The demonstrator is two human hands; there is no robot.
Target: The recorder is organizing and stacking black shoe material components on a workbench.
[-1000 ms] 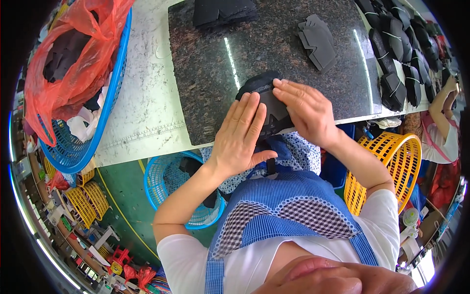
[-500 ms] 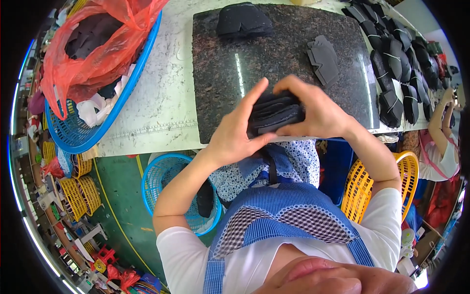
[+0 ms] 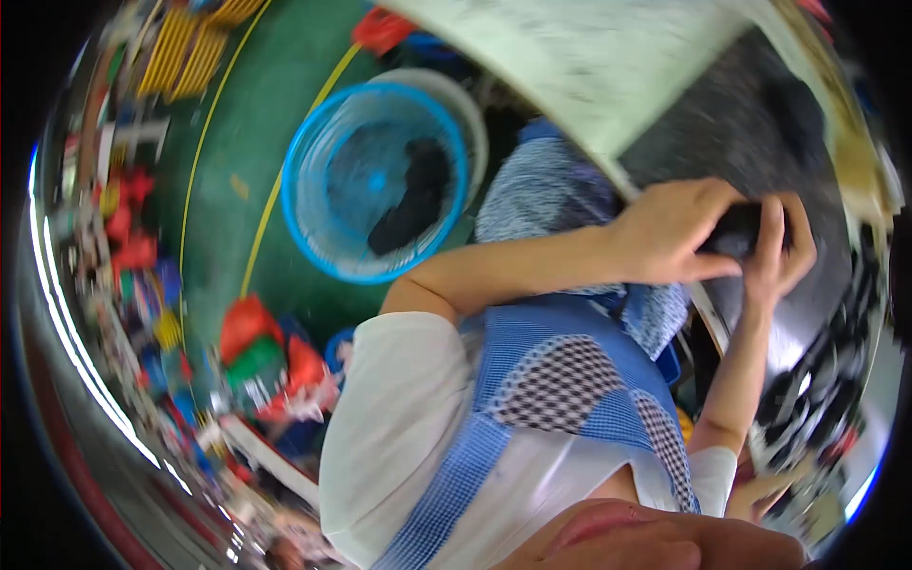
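Between my two hands is a stack of thin black cut pieces (image 3: 733,234), held over the near edge of the dark stone slab (image 3: 698,128). My left hand (image 3: 670,233) is closed on the stack's left side, thumb below and fingers above. From the other side my right hand (image 3: 781,249) curls its fingers round it. The picture is smeared, so the single layers do not show. Farther back on the slab lies a blurred black pile (image 3: 798,116).
The slab lies on a white worktable (image 3: 598,62). Below it on the green floor stands a blue plastic basket (image 3: 293,190) with a black item (image 3: 418,195) inside. Many black bundles (image 3: 822,380) lie along the right. Red bags (image 3: 249,328) are on the floor at left.
The view has swung to the left, so table and hands now appear farther right and the blue floor basket shows whole. Both hands still hold the black stack.
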